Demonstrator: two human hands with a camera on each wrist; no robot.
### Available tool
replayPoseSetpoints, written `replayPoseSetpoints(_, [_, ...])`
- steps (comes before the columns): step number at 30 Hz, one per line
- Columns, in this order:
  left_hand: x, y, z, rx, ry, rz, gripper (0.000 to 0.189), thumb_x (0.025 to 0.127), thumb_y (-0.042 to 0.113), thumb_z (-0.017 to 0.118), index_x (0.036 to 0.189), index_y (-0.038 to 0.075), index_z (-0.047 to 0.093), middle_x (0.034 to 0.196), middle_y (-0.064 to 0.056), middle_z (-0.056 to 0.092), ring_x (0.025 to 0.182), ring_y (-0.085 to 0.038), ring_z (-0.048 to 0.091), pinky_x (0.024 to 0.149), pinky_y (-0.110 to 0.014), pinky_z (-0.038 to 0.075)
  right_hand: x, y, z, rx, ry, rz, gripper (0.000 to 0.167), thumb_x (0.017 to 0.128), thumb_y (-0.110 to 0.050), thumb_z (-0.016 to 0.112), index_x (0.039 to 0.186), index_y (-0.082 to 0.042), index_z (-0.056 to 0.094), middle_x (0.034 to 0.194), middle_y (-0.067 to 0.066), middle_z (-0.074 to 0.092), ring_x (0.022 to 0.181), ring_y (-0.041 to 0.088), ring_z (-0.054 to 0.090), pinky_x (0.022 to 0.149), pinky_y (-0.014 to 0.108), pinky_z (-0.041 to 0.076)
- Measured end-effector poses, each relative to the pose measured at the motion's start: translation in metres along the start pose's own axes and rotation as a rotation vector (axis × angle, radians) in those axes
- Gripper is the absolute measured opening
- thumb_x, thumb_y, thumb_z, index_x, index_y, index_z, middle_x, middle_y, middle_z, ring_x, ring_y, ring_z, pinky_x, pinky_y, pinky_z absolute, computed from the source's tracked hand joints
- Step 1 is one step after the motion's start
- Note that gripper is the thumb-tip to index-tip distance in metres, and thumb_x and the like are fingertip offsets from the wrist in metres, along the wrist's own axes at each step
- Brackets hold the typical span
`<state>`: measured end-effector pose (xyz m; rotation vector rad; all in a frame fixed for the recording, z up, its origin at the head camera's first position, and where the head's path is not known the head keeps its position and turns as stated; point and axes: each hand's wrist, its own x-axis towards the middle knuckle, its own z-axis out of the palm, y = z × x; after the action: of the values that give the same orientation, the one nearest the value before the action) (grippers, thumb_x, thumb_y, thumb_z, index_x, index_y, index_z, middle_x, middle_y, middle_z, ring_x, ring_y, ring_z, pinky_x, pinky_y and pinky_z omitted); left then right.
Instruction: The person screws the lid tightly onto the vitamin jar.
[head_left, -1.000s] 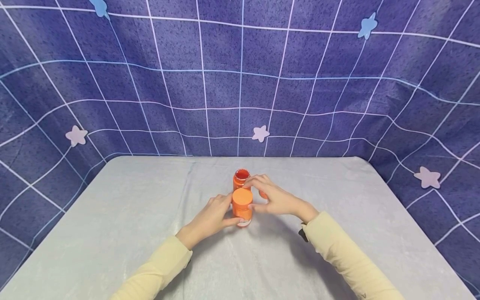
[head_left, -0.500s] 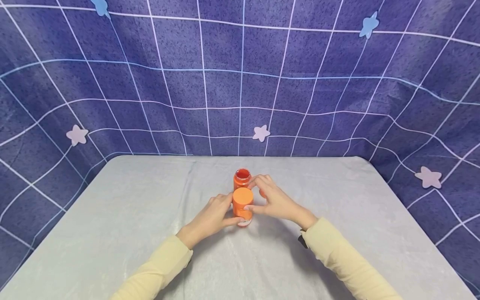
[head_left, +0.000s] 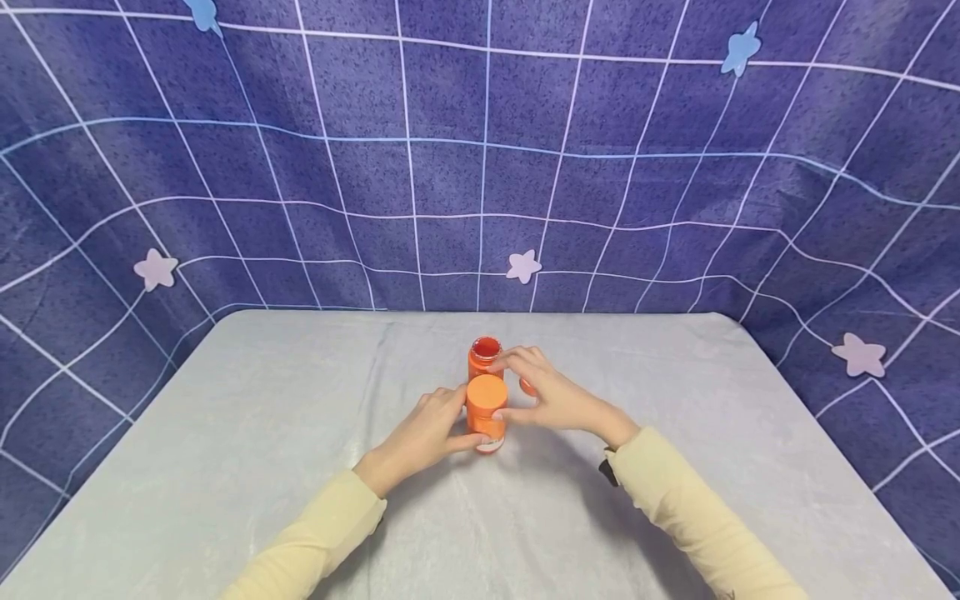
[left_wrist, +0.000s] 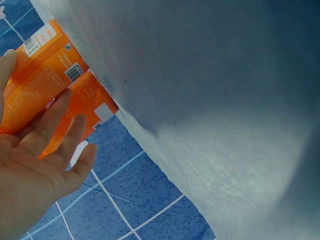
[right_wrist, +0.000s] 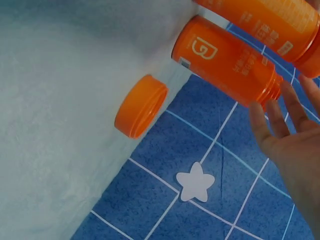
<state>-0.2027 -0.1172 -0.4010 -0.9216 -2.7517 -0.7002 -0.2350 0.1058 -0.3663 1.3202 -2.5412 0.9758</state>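
An orange bottle (head_left: 486,429) with its orange lid (head_left: 487,394) on stands upright on the table. My left hand (head_left: 425,433) grips its body from the left, the thumb at the front and the fingers behind, as the left wrist view also shows. My right hand (head_left: 555,397) pinches the lid from the right, thumb at its near side and index finger at its far side. Right behind stands a second orange bottle (right_wrist: 227,62), uncapped, with its mouth open; the other right fingers are spread beside its neck.
A loose orange cap (right_wrist: 142,107) lies on the table right of the uncapped bottle, mostly hidden by my right hand in the head view. The grey cloth-covered table (head_left: 285,400) ends at a blue gridded curtain (head_left: 450,175) with star shapes.
My right fingers draw back to the right around the lid, then reach forward over its far side again. The left hand and both bottles stay in place.
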Motion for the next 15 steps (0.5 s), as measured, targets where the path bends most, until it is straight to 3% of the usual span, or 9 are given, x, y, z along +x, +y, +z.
replayPoseSetpoints(8, [0.0006,-0.0004,0.0002,0.006,0.004,0.004,0.068,0.076,0.046,0.068,0.13,0.012,0.044,0.109,-0.003,0.064,0.098,-0.022,0.058,0.091,-0.044,0.04,0.0031,-0.0013,-0.0062,0.02,-0.093,-0.007,0.051,0.079,-0.018,0.067,0.127,-0.014,0.049,0.131,0.002,0.047,0.12,0.017,0.036,0.096,0.044,0.036])
replayPoseSetpoints(15, [0.0008,-0.0004,0.0001,0.006,-0.005,-0.005,0.068,0.076,0.046,0.068,0.129,0.011,0.044,0.11,-0.004,0.064,0.099,-0.023,0.058,0.092,-0.044,0.041,0.0045,-0.0018,-0.0068,0.015,-0.097,-0.036,0.051,0.078,-0.014,0.063,0.128,-0.012,0.05,0.131,0.005,0.047,0.117,0.017,0.037,0.092,0.042,0.037])
